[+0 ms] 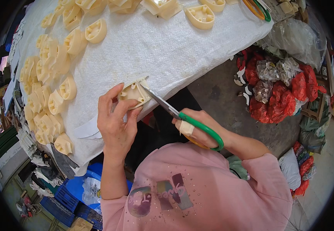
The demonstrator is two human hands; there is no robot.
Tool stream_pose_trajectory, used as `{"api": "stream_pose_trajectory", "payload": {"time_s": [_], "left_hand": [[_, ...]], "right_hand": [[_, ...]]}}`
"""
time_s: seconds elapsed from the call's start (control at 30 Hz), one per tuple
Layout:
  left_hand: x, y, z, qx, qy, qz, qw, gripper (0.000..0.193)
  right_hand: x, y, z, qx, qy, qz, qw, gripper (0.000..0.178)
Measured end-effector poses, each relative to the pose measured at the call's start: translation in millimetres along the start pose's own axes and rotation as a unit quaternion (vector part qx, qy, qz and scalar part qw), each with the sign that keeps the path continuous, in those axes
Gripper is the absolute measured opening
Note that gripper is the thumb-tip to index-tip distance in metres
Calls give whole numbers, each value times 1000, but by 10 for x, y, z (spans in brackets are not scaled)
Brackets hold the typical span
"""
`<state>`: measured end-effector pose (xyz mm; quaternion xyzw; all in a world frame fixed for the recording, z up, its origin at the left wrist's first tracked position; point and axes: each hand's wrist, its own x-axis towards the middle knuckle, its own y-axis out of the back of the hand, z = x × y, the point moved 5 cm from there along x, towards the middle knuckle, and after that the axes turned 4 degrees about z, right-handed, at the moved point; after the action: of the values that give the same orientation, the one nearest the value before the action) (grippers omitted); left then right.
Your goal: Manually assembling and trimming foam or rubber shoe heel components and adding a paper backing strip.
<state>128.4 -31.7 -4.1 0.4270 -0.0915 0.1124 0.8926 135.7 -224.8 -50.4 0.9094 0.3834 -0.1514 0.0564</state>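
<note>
My left hand (116, 119) grips a cream-coloured hollow plastic part (133, 92) between thumb and fingers, its open side with small posts facing up. My right hand (201, 129) is closed round the handles of a pair of scissors (162, 101) with a green and an orange loop. The blade tips touch the upper right corner of the plastic part. A pale wrap (186, 128) covers one finger of my right hand. Both hands are at the near edge of the table, which is covered with a white woven sheet (143, 50).
Many similar cream parts (48, 96) lie heaped along the table's left side, with more parts (200, 17) at the far edge. Another green-and-orange handle (265, 11) lies at the far right corner. Red plastic bags (276, 102) are on the floor at right. Blue crates (64, 198) stand lower left.
</note>
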Motion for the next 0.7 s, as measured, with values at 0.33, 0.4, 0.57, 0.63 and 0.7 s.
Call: {"api": "stream_pose_trajectory", "payload": {"time_s": [0.33,0.4,0.57,0.63,0.7], "left_hand": [[-9,8,3,17,-22,11,1000,23],[-16,5,2,12,-6,9,1000,23],[-18,9,-13,5,13,7,1000,23],[2,16,-3,-6,4,-6,1000,23],[11,35,-53,-13,4,-14,1000,23]], "right_hand": [[-126,278,-12,-132,3,185,974,64],[-125,363,-27,-138,-9,190,972,65],[-120,263,-24,0,12,68,998,65],[-110,383,-131,-88,86,81,989,61],[-101,527,-241,-413,65,65,906,65]]}}
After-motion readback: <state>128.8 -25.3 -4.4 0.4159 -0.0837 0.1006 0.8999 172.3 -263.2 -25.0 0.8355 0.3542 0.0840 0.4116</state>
